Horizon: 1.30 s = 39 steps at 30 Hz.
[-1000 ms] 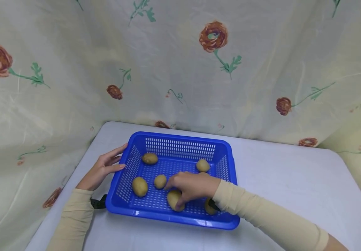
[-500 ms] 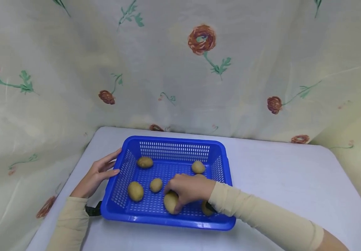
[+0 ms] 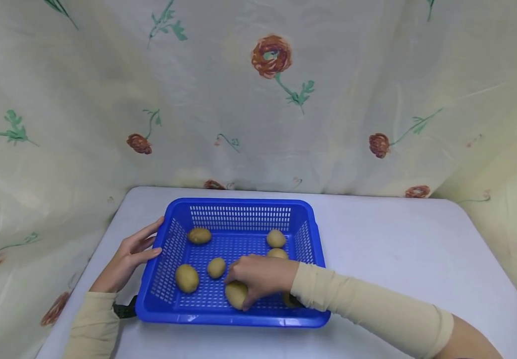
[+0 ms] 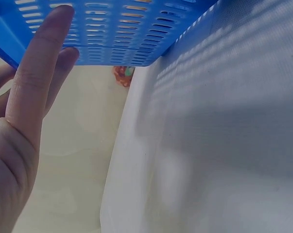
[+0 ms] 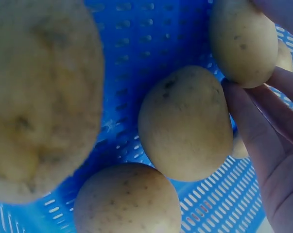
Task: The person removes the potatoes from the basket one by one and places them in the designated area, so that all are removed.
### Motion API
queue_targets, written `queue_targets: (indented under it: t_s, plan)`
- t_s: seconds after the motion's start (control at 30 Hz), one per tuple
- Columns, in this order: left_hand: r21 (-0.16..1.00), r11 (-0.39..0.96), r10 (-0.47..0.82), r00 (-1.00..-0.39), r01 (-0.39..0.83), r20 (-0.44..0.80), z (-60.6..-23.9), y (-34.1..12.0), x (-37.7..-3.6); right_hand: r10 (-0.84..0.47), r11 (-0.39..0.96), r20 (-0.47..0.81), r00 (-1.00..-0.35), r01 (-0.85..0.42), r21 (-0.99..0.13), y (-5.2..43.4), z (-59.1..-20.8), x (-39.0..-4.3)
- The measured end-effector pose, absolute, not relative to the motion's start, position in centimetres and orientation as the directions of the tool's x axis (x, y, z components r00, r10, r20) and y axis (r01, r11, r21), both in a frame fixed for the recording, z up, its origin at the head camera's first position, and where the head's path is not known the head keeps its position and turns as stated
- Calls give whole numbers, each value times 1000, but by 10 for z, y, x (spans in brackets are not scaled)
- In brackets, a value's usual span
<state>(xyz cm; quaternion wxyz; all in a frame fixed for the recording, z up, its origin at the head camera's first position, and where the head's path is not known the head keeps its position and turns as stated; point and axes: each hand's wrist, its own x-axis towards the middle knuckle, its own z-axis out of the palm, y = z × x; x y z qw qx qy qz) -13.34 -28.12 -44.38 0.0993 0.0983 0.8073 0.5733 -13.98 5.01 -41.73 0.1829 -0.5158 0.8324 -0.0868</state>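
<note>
Right hand [image 3: 258, 275] is down inside the blue basket [image 3: 240, 212], fingers curled over the near potato [image 3: 236, 294] by the front wall, so the grip is closed round that potato. It sits under the fingertips and slightly toward the person's left of the palm, still resting on the basket floor as far as the head view shows. From the right wrist view the fingers [image 5: 263, 131] lie against a potato's side, with more potatoes crowding the lens, blurred and close.

Left hand [image 3: 128, 257] is flat against the outside of the basket's left wall, fingers straight and relaxed, an open grip touching the plastic. The left wrist view confirms it: straight fingers [image 4: 39, 73] lie along the slotted wall [image 4: 127, 29], the pale worktop [image 4: 224, 145] running off below.

Other potatoes are spread about the basket: one at the back left [image 3: 199, 236], one at the back right [image 3: 276, 238], one just behind the right hand [image 3: 278, 253], a small one in the middle [image 3: 215, 268], a larger one to the left [image 3: 186, 278], and one half hidden under the right wrist [image 3: 289, 300].

The basket stands on the white worktop [image 3: 397, 249], and a flowered curtain [image 3: 272, 57] hangs behind it all
</note>
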Motion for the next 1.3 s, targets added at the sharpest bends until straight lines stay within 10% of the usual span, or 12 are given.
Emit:
queue_targets:
  t_s: [1.3]
  plan:
    - [942, 327, 282, -959, 71, -26, -446, -283, -134, -835, 425, 63, -546, -714, -557, 96, -371, -144]
